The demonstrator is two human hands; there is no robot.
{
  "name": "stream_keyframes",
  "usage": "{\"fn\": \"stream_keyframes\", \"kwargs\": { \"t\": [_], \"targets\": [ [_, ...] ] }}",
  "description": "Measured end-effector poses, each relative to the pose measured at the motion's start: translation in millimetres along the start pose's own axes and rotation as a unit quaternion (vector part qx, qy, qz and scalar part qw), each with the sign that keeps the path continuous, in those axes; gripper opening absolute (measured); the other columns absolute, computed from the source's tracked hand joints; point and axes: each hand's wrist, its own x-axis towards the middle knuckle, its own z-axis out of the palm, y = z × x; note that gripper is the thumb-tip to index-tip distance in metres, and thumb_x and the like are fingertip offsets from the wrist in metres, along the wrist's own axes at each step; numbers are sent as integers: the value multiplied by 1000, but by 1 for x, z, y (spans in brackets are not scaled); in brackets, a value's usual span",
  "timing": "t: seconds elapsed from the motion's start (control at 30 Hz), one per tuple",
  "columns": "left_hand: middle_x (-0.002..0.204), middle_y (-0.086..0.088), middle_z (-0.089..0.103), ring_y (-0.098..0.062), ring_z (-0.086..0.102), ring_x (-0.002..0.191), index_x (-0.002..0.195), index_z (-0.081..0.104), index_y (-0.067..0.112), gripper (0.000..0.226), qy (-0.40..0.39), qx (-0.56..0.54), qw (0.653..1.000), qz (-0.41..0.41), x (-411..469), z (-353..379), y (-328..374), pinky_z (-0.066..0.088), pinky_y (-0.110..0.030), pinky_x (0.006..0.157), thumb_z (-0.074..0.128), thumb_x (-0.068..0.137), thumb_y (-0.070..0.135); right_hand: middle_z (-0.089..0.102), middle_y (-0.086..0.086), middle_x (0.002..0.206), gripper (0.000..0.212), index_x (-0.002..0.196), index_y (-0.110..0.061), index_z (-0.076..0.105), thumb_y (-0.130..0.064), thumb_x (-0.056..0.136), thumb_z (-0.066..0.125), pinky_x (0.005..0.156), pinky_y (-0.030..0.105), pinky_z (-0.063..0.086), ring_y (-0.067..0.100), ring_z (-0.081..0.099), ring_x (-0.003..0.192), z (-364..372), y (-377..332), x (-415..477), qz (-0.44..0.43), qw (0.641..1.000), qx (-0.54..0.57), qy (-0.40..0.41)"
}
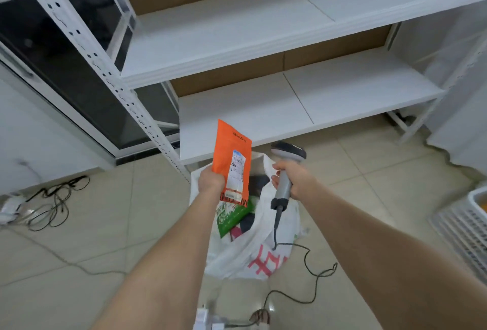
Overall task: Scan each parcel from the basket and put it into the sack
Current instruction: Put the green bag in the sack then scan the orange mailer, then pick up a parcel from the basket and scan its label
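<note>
My left hand (210, 181) grips an orange parcel (228, 150) by its lower left edge and holds it upright, its white shipping label facing me. My right hand (293, 176) holds a grey barcode scanner (286, 169) by the handle, just right of the parcel, its dark head at the top. Both are above the open white sack (253, 256) on the floor. Inside the sack lie a green parcel (232, 217) and darker parcels. The white basket (471, 227) shows at the right edge.
White metal shelves (290, 103) stand right behind the sack. The scanner's cable (308, 271) loops over the tiled floor. A tangle of black cables (52, 205) lies at the left. A dark glass door is at the upper left.
</note>
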Motion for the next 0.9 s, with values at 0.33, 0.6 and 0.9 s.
{"fn": "stream_keyframes", "kwargs": {
  "t": [0.33,0.6,0.9],
  "targets": [
    [114,-16,65,-33,62,102,115,62,7,32,-57,129,987,-73,98,47,-94,50,-34,83,44,89,5,53,10,69,8,84,-3,55,1,87,62,53,29,50,21,54,55,21,53,114,40,998,8,53],
    [116,-20,63,-30,63,98,125,59,4,38,-167,74,976,-114,134,154,-137,50,-30,81,46,90,-4,56,11,82,18,100,-4,54,-4,86,65,64,34,54,23,59,69,-11,86,193,59,995,-8,83],
    [120,-20,60,-33,59,110,121,55,-4,32,-138,203,962,-123,147,180,-155,48,-34,88,41,95,7,54,12,83,13,98,-3,54,-2,88,63,72,37,54,22,58,68,-35,103,216,62,995,29,73]
  ]
}}
